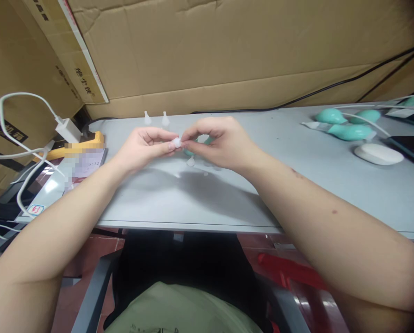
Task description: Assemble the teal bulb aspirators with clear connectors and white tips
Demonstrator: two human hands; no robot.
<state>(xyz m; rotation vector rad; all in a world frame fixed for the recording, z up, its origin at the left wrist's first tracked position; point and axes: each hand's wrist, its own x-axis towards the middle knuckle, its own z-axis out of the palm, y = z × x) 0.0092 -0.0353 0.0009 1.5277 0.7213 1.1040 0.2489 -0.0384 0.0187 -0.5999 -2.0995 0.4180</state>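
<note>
My left hand (149, 144) pinches a small translucent white plastic nozzle tip (177, 142) between thumb and fingers above the table. My right hand (215, 141) meets it from the right, its thumb and forefinger closed on the same piece's end. Behind my right fingers a teal rubber bulb (189, 152) shows in part; the rest is hidden. Just below lies another small white nozzle tip (191, 161). Two more white tips, a left one (147, 119) and a right one (165, 120), stand upright near the table's back edge.
Teal bulbs (330, 116) lie at the right, near a white rounded object (379, 154) and a dark device (413, 150). On the left are a yellow power strip (75, 147), a white charger (68, 130) and looping cables. Cardboard (227, 55) walls the grey table's (140, 203) back.
</note>
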